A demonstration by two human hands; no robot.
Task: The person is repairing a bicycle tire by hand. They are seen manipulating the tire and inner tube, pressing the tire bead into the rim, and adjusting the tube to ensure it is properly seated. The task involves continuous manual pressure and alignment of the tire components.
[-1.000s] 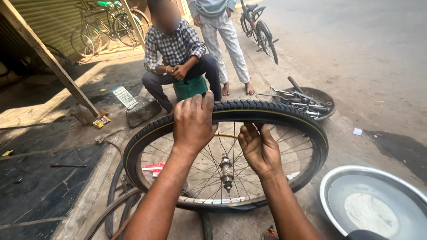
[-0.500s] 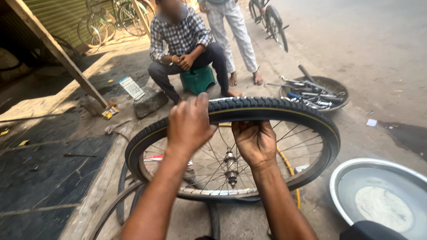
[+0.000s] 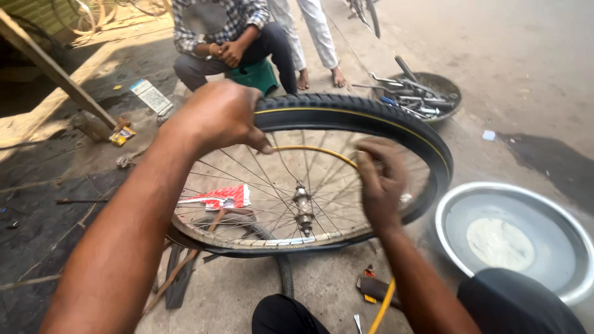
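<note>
A spoked bicycle wheel with a black knobby tyre (image 3: 396,127) is held tilted in front of me above the ground. My left hand (image 3: 216,117) grips the top of the tyre on the left side. My right hand (image 3: 380,182) reaches inside the wheel among the spokes, fingers at a thin yellow strip (image 3: 312,150) that runs along the rim. The hub (image 3: 302,207) sits at the centre. What the right fingers pinch is blurred.
A wide metal basin (image 3: 513,232) with water stands at the right. A dark pan of tools (image 3: 421,93) lies beyond the wheel. A person in a checked shirt (image 3: 229,37) sits on a green stool; another person's legs (image 3: 312,37) stand behind. Old tyres (image 3: 185,272) lie below.
The view has closed in on the wheel. My right hand has dropped from the tyre's top edge to inside the rim, at the yellow strip. My left hand keeps its grip.
</note>
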